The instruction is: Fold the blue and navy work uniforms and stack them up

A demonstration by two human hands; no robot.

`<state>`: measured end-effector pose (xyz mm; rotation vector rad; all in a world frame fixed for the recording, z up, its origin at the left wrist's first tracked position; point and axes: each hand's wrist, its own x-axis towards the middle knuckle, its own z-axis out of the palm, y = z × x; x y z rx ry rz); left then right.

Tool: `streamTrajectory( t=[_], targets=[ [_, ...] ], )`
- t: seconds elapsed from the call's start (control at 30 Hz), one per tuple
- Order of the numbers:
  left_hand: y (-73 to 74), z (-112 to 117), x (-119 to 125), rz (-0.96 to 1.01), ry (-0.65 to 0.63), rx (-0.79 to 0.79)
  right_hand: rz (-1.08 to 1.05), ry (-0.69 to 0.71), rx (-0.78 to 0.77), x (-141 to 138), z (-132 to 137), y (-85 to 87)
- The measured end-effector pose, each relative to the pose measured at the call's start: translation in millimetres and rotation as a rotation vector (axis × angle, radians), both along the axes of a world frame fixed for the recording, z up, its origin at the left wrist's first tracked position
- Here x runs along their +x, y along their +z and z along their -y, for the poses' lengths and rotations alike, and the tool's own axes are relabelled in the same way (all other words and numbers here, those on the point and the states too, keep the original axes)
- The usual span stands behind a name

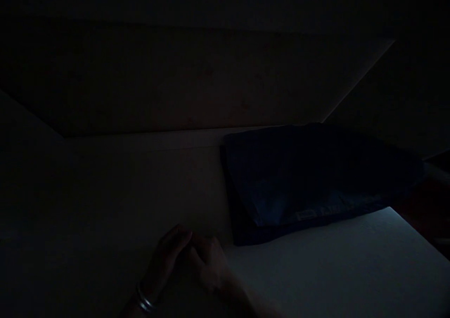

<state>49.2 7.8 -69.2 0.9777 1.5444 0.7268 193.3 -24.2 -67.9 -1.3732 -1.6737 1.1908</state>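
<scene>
In very dim light, my left hand [168, 251], with a shiny metal bangle [143, 300] at the wrist, is close against my right hand [210, 258] above a pale surface near the bottom of the view. The fingers of both hands are bent in and meet at the tips. Anything between them is too dark to make out. Beyond my right hand, to the right, lies a dark blue plastic-looking bag or folded sheet [267, 191] with faint pale lettering along its near edge. Neither hand touches it.
The pale tabletop [344, 262] has a corner at the right, under the blue sheet. Behind stands a dark recessed panel [183, 84] with a slanted right edge. Something dark red [427, 203] shows beyond the table's right edge.
</scene>
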Motion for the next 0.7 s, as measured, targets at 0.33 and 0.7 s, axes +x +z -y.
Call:
streamTrajectory(
  t=[0.33,0.7],
  targets=[
    [-6.3,-4.0,-1.2,-0.016,-0.113,0.103,0.133,-0.039,0.054,-7.3,0.8,11.3],
    [-21.6,-9.8,-6.0,-0.064,-0.128,0.194,0.134,-0.046,0.066,-19.4,4.7,-1.5]
  ],
)
